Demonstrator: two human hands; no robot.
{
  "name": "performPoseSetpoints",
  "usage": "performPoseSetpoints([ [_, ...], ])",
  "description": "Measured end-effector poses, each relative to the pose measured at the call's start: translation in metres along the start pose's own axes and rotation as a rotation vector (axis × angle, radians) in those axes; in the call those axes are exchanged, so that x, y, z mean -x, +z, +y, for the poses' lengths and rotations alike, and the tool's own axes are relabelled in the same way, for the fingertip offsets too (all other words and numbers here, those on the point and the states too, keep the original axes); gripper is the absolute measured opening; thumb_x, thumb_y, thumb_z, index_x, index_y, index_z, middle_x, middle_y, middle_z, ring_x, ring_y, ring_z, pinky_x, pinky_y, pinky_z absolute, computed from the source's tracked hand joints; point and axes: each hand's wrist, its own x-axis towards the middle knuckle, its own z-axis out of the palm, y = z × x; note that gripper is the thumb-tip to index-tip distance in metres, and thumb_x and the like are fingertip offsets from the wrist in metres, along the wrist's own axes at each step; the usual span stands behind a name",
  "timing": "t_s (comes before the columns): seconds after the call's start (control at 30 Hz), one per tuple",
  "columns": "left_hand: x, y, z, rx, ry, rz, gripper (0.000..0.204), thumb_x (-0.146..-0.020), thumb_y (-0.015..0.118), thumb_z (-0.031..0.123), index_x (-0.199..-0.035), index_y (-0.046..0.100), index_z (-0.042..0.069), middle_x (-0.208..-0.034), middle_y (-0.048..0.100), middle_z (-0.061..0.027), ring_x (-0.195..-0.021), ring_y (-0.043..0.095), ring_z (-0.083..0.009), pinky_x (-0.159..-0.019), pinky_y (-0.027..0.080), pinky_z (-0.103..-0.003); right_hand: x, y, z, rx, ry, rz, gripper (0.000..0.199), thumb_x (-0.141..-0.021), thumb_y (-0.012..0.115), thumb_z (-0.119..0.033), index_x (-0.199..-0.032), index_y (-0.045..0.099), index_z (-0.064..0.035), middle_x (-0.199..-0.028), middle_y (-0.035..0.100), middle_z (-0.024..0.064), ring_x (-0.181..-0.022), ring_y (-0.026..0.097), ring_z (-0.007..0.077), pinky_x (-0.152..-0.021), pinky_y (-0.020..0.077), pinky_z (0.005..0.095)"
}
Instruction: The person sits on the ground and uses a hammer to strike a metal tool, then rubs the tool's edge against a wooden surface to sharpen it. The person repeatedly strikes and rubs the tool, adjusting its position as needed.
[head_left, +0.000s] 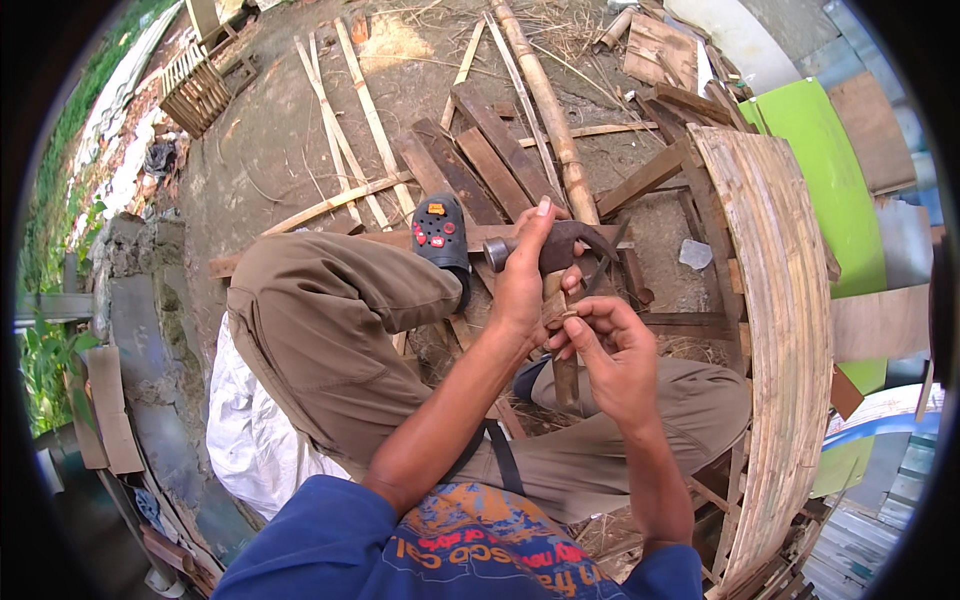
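Well, from where I stand, item one: claw hammer [558, 247], held in front of the seated person, between the bent legs, head away from the body and handle [566, 384] toward it. Head dark, rust-brown and worn; striking face round, greyer, shinier, turned left; claw curved, on the right. Handle wooden and stout, brown at its lower end, paler just under the head.

Item two: left hand [527, 265], closed around the hammer near its head, thumb extended up across the metal, fingers curled around from behind, some tips showing on the right side.

Item three: right hand [618, 365], just beside the handle, thumb and forefinger pinching a small, thin piece [570, 314], other fingers loosely bent.

Hard to make out: the small piece, too slight to identify; whether it touches the handle, I cannot tell. Hidden: part of the head, behind the left thumb; a middle stretch of the handle, behind fingers. Cut off: the blue T-shirt [320, 530], by the lower edge.

Round about: dark clog [440, 230] with coloured charms; brown trousers [340, 290]; white sack [250, 420], partly covered by the left leg; dark timber pieces [490, 165], heaped beyond the clog; bamboo pole [545, 100]; slatted bamboo panel [775, 330], on the right, bent by the lens
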Motion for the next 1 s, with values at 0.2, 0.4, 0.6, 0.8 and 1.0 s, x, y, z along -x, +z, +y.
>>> performPoseSetpoints([
  [0.2,0.005,0.001,-0.01,-0.098,-0.041,0.021,0.038,-0.1,0.059,0.051,-0.112,0.055,0.015,-0.089,0.059,-0.0075,-0.057,0.052,-0.0113,-0.047,0.044,-0.023,-0.002,0.0,0.004,0.082,0.005,-0.032,0.019,-0.102,0.061,-0.006,-0.119,0.059,0.003,-0.09,0.066,0.0055,-0.081,0.064,0.0113,-0.075,0.0534,0.0258],
  [0.4,-0.005,-0.008,-0.007,-0.006,-0.01,0.043,0.035,-0.099,0.061,0.047,-0.11,0.057,0.014,-0.085,0.06,-0.0074,-0.054,0.05,-0.012,-0.046,0.042,-0.024,-0.002,0.0,-0.007,0.15,0.133,-0.188,0.027,-0.104,0.059,-0.009,-0.128,0.057,0.0034,-0.086,0.061,0.0026,-0.08,0.06,0.0097,-0.073,0.0502,0.0254],
  [0.6,-0.011,-0.021,0.0,0.097,0.037,0.008,0.033,-0.1,0.06,0.043,-0.111,0.057,0.013,-0.081,0.061,-0.0085,-0.049,0.047,-0.0119,-0.046,0.041,-0.024,-0.002,-0.004,-0.01,-0.014,0.182,-0.159,0.028,-0.1,0.064,-0.007,-0.126,0.058,0.0038,-0.088,0.07,0.0087,-0.076,0.066,0.0123,-0.07,0.0541,0.0259],
  [0.8,-0.006,-0.028,0.003,-0.262,0.302,-0.179,0.035,-0.09,0.079,0.02,-0.117,0.06,0.008,-0.087,0.065,-0.0057,-0.065,0.057,-0.0083,-0.054,0.046,-0.023,-0.001,-0.013,-0.035,0.057,-0.088,0.118,0.014,-0.096,0.069,-0.003,-0.106,0.068,0.0066,-0.093,0.074,0.014,-0.078,0.07,0.0145,-0.069,0.0578,0.0268],
  [1.0,-0.002,-0.019,0.003,-0.728,0.765,-0.148,0.047,-0.081,0.085,0.012,-0.122,0.063,0.006,-0.092,0.068,-0.0051,-0.085,0.067,-0.0132,-0.073,0.054,-0.03,-0.009,0.005,-0.073,0.138,-0.109,0.136,0.015,-0.096,0.07,-0.003,-0.108,0.068,0.0066,-0.097,0.073,0.0122,-0.08,0.069,0.0131,-0.071,0.0572,0.0266],
])
